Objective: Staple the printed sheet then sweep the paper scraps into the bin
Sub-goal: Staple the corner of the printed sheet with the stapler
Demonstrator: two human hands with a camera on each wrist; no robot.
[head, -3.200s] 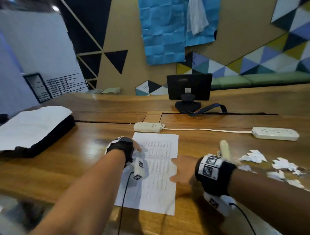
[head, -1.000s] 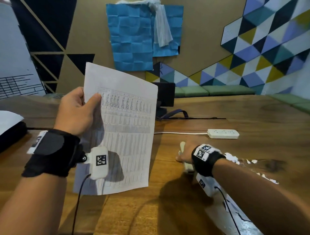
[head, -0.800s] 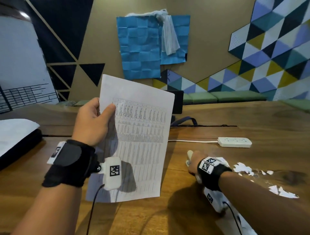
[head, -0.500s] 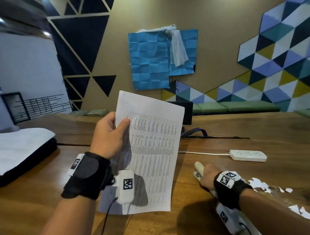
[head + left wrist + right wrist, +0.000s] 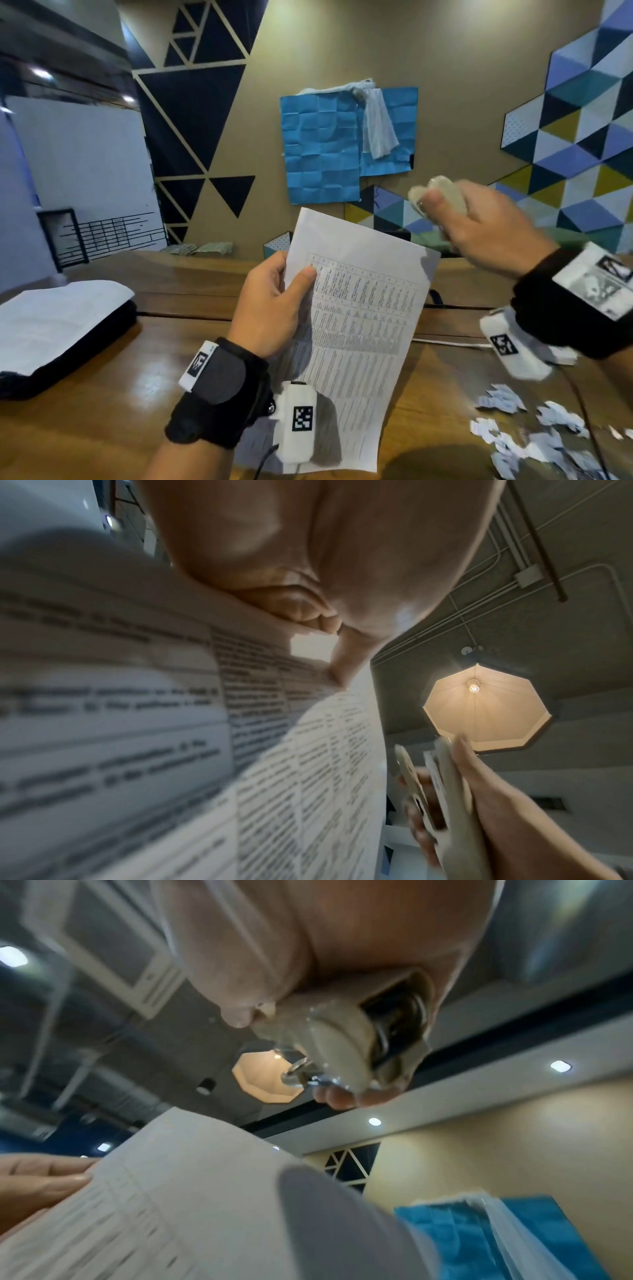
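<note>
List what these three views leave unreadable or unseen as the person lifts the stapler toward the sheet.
- Printed sheet: text too small in the head view, blurred in both wrist views.
- Stapler: motion-blurred in the head view, mostly covered by the right hand.
- Bin: in no view.
- Paper scraps: cut off by the head view's right and bottom edges.
- Left hand fingers behind the sheet: hidden by paper.

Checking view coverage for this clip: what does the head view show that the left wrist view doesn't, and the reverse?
Only the head view shows the paper scraps on the wooden table, the whole printed sheet, and the left hand gripping the sheet's left edge.

Only the left wrist view shows the lit ceiling lamp and the sheet's print up close.

Both show the printed sheet and the right hand holding the stapler beside its right edge, not yet on the paper.
</note>
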